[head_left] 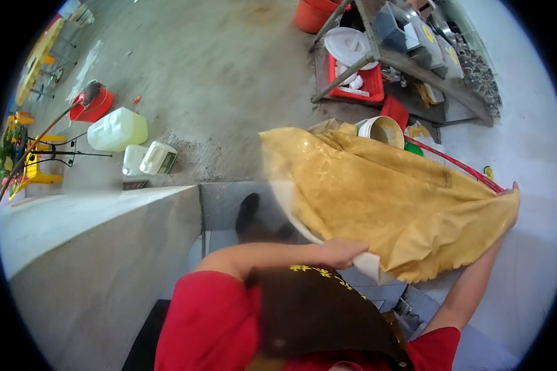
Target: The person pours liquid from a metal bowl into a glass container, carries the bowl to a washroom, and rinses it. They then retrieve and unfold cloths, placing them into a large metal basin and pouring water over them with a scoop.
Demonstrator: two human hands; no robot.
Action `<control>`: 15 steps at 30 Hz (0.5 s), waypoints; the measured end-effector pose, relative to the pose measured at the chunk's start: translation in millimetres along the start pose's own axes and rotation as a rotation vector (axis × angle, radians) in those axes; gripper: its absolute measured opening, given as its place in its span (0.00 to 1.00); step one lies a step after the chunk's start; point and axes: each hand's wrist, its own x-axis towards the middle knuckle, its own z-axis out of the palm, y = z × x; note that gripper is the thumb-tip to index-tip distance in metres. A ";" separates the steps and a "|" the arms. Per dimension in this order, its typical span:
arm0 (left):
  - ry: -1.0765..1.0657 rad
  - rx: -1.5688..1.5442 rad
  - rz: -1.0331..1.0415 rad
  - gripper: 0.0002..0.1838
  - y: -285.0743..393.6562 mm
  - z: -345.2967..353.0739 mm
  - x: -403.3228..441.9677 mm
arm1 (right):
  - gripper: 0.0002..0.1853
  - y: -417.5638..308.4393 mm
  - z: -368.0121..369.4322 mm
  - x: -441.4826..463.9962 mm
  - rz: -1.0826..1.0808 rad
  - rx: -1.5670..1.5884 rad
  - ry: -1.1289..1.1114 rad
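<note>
A large tan-yellow cloth (377, 191) with a creased, slightly shiny surface and a pale underside hangs spread out in front of me. My left hand (345, 252) is closed on its near edge, where a whitish fold sticks out by the fingers. At the far right, my right hand (513, 188) grips the opposite end; most of that hand is hidden behind the material. The cloth sags in folds between both hands and blocks the view of what lies beneath it.
Behind the cloth stand a white bucket (387, 131) and a red pole (455, 162). A metal rack (430, 71) with bins is at upper right. Plastic jugs (119, 130) and a red bucket (93, 104) stand on the floor at left, beyond a low wall (111, 247).
</note>
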 end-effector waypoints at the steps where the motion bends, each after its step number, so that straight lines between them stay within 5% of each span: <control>1: 0.001 -0.001 -0.011 0.13 0.0 -6.0 1.5 | 0.21 -0.9 3.5 -6.5 0.017 -0.019 -0.022; 4: 0.455 -0.098 -0.001 0.13 12.3 -43.0 10.6 | 0.21 -0.9 8.1 -26.2 0.083 0.206 -0.330; 6: 0.709 -0.140 0.066 0.11 32.9 -75.4 17.0 | 0.30 5.5 28.0 -43.8 0.143 -0.216 -0.720; 10: 0.720 -0.190 0.078 0.17 57.1 -95.0 41.8 | 0.38 4.4 98.8 -121.5 0.180 -0.542 -1.163; 13: 0.625 -0.282 0.131 0.19 62.9 -94.1 38.4 | 0.29 47.5 119.1 -153.7 0.196 -0.586 -0.993; 15: 0.598 -0.343 0.201 0.21 60.7 -89.4 33.5 | 0.13 67.0 114.3 -151.8 0.116 -0.731 -0.878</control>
